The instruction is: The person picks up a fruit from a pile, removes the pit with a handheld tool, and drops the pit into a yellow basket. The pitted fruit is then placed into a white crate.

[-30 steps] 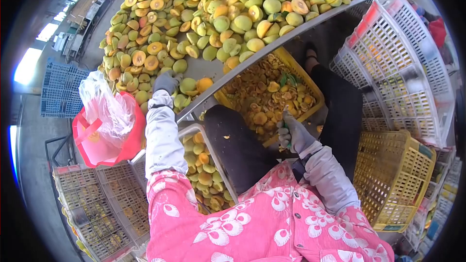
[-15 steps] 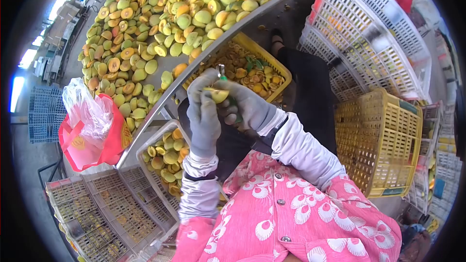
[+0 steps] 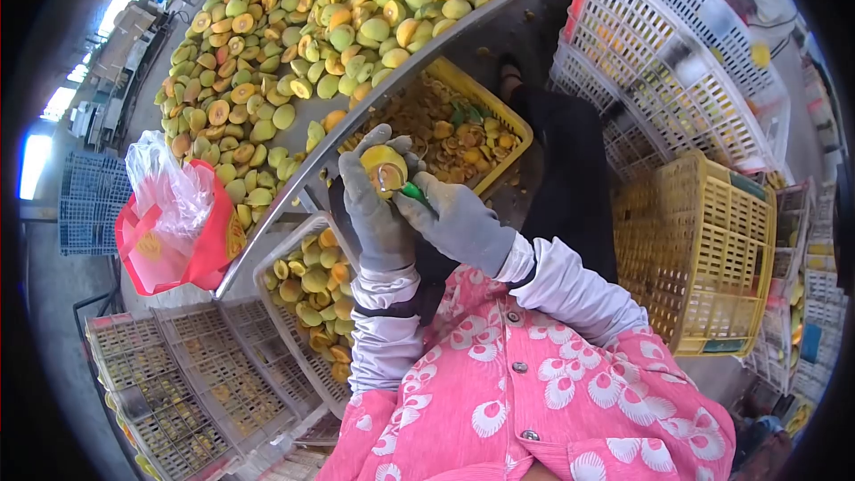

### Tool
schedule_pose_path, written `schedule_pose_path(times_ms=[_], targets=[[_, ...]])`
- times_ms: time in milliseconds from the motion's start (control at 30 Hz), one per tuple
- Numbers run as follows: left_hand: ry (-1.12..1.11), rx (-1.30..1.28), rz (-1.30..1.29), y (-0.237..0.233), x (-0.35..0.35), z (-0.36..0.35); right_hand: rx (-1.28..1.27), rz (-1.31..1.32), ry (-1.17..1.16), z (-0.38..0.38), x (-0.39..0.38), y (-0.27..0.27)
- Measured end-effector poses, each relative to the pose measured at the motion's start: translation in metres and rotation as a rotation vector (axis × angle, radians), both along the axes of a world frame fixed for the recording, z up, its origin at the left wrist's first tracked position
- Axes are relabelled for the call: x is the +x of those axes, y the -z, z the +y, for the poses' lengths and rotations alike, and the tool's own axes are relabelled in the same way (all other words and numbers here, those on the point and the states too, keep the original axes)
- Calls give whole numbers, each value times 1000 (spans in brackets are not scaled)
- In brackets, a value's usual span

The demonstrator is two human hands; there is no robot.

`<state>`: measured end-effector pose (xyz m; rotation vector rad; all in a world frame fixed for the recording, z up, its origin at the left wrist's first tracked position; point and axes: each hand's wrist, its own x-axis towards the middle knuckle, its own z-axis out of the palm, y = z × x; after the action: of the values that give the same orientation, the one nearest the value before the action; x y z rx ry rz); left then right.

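Note:
My left hand point(image 3: 372, 218), in a grey glove, holds a halved yellow peach point(image 3: 380, 160) with its cut face turned up towards me. My right hand point(image 3: 465, 230), gloved likewise, grips the green handle of a pitting knife point(image 3: 415, 194). The knife's metal tip is at the cut face, by the brownish hollow in the middle. Both hands are above the near edge of a yellow crate point(image 3: 517, 153) that holds brown pits, scraps and some fruit pieces. Below and left of my left hand, a pale crate point(image 3: 265, 289) holds peach halves.
A metal table point(image 3: 303, 120) bears a large heap of peach halves point(image 3: 338, 31). A red bag point(image 3: 165, 254) with clear plastic hangs near its left edge. White crates point(image 3: 668, 62) and a yellow basket point(image 3: 686, 258) stand right; grey crates point(image 3: 191, 383) stand lower left.
The peach half has turned so its cut face shows, and my left fingers have opened around it. The pitting knife's tip has come down from pointing upward to the cut face.

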<state>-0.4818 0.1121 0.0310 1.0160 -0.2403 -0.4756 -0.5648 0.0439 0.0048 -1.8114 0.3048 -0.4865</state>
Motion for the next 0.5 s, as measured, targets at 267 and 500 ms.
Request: schedule_pose_path(times_ms=[267, 500], targets=[[-122, 4, -224, -5, -10, -3, 55, -70, 86, 15, 0, -8], [41, 218, -74, -19, 1, 2, 787, 357, -230, 2, -9, -26]])
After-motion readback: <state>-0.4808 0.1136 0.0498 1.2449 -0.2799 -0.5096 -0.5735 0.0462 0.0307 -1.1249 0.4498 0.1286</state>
